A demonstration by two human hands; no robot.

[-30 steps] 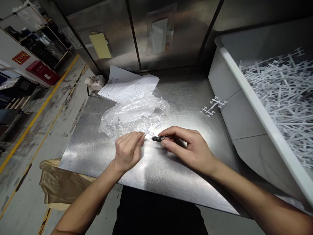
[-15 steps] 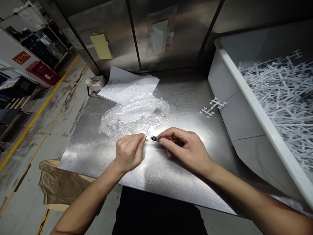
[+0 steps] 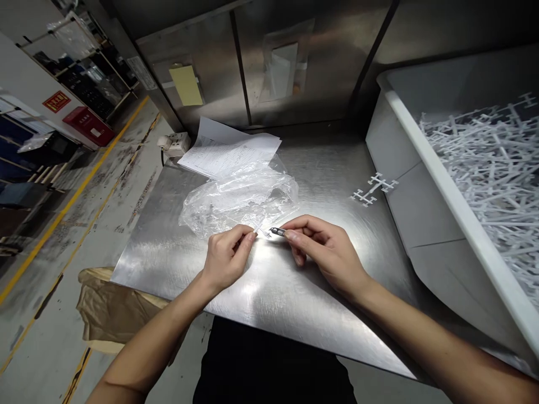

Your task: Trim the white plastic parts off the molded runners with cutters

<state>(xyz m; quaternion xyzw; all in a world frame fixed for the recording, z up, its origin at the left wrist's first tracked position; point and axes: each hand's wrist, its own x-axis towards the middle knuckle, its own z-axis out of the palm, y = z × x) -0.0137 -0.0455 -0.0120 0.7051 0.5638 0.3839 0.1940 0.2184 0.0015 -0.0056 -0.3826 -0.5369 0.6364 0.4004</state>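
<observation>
My left hand (image 3: 229, 255) is closed, its thumb and fingertips pinching a thin white plastic sprue (image 3: 266, 232) whose branched end sticks out to the right. My right hand (image 3: 326, 249) holds a small black-and-silver hand tool (image 3: 277, 231) between thumb and fingers. The tool's tip points left, close by the sprue; its exact kind is too small to make out. Both hands are over the metal table, just in front of a crumpled clear plastic bag (image 3: 223, 205). Another branched white sprue (image 3: 374, 189) lies on the table to the right, beside a large bin.
The grey plastic bin (image 3: 408, 129) at the right is heaped with white sprues (image 3: 492, 163). Printed sheets (image 3: 227, 148) and a power socket (image 3: 177, 144) lie behind the bag. Below the table's left edge is a brown sack (image 3: 113, 311). A metal panel (image 3: 219, 73) closes the back.
The sprue in my left hand has turned, and its branched end now points more to the right. My right hand has brought the tool slightly up. The whole view has shifted a little.
</observation>
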